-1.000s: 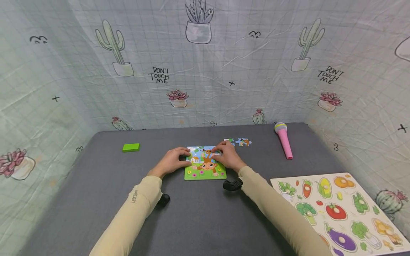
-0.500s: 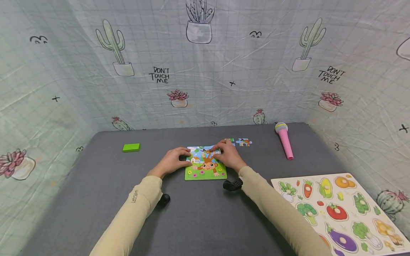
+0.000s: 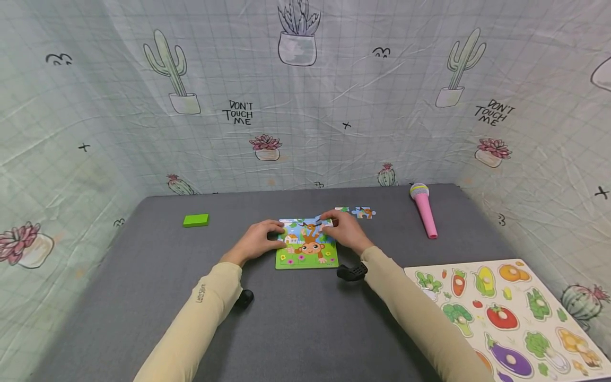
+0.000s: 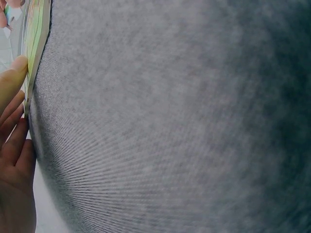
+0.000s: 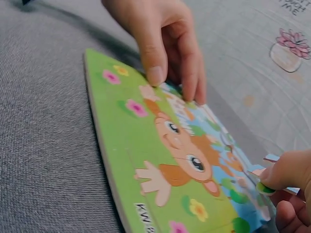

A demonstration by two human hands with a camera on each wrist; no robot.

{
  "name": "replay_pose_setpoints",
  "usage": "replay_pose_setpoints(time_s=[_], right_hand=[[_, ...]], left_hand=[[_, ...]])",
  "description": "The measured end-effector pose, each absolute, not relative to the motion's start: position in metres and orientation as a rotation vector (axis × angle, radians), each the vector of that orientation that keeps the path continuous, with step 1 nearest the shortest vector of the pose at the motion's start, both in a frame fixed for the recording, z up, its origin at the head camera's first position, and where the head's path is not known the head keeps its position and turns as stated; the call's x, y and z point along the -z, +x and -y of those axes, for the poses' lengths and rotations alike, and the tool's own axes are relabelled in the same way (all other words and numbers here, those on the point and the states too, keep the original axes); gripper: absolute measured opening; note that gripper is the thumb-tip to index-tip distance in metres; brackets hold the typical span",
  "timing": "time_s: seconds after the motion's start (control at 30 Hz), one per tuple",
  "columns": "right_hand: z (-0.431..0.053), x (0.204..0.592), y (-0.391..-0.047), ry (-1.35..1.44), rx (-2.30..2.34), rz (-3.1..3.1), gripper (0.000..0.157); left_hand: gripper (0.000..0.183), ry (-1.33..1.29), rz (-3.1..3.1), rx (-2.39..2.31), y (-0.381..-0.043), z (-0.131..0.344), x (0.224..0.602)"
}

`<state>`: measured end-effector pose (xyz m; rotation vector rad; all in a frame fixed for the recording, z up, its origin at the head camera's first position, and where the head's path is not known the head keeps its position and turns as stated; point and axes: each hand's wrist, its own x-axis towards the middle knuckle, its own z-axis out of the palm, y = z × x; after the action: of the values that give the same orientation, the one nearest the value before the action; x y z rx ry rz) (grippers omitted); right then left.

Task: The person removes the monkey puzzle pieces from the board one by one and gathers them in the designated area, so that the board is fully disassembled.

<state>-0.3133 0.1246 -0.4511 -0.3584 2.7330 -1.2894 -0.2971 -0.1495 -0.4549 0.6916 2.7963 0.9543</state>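
A square jigsaw puzzle [image 3: 310,248] with a monkey, a house and flowers lies on the grey table. My left hand [image 3: 256,240] grips its left side; the left wrist view shows the thumb [image 4: 18,68] on the board's face and other fingers along the edge. At the upper right of the board, my right hand [image 3: 347,231] pinches a small puzzle piece [image 5: 266,188] with green and blue on it, mostly hidden by the thumb. Behind that hand lie a loose puzzle piece [image 3: 364,212] and another, partly covered piece [image 3: 342,210].
A green block [image 3: 195,220] lies at the back left. To the right is a pink toy microphone [image 3: 424,211]. A vegetable peg board [image 3: 501,318] fills the near right corner. A printed cloth [image 3: 310,106] hangs behind and on both sides.
My right hand has shifted slightly right, away from the puzzle's middle, uncovering more of its upper right part. My left hand keeps its place on the left edge.
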Motion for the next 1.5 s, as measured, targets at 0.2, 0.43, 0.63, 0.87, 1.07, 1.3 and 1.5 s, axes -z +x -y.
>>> replay_pose_setpoints(time_s=[0.2, 0.43, 0.63, 0.87, 1.07, 1.3, 1.5], right_hand=[[-0.140, 0.450, -0.314, -0.265, 1.397, -2.675, 0.030], [-0.166, 0.448, -0.322, -0.151, 1.501, -2.674, 0.032], [-0.191, 0.444, -0.331, -0.090, 1.552, -2.712, 0.034], [-0.224, 0.440, -0.341, -0.023, 1.564, -2.745, 0.038], [-0.254, 0.441, -0.347, 0.010, 1.522, -2.771, 0.039], [-0.274, 0.443, -0.345, -0.007, 1.538, -2.832, 0.038], [-0.275, 0.447, -0.348, 0.006, 1.423, -2.805, 0.040]], left_hand=[[0.043, 0.697, -2.799, -0.947, -0.297, 0.150, 0.456], [0.043, 0.689, -2.800, -0.953, -0.297, 0.149, 0.455], [0.043, 0.692, -2.800, -0.952, -0.297, 0.150, 0.455], [0.042, 0.696, -2.806, -0.955, -0.297, 0.150, 0.456], [0.043, 0.694, -2.806, -0.956, -0.296, 0.150, 0.457], [0.042, 0.696, -2.808, -0.967, -0.296, 0.149, 0.456], [0.042, 0.683, -2.811, -0.964, -0.295, 0.149, 0.456]])
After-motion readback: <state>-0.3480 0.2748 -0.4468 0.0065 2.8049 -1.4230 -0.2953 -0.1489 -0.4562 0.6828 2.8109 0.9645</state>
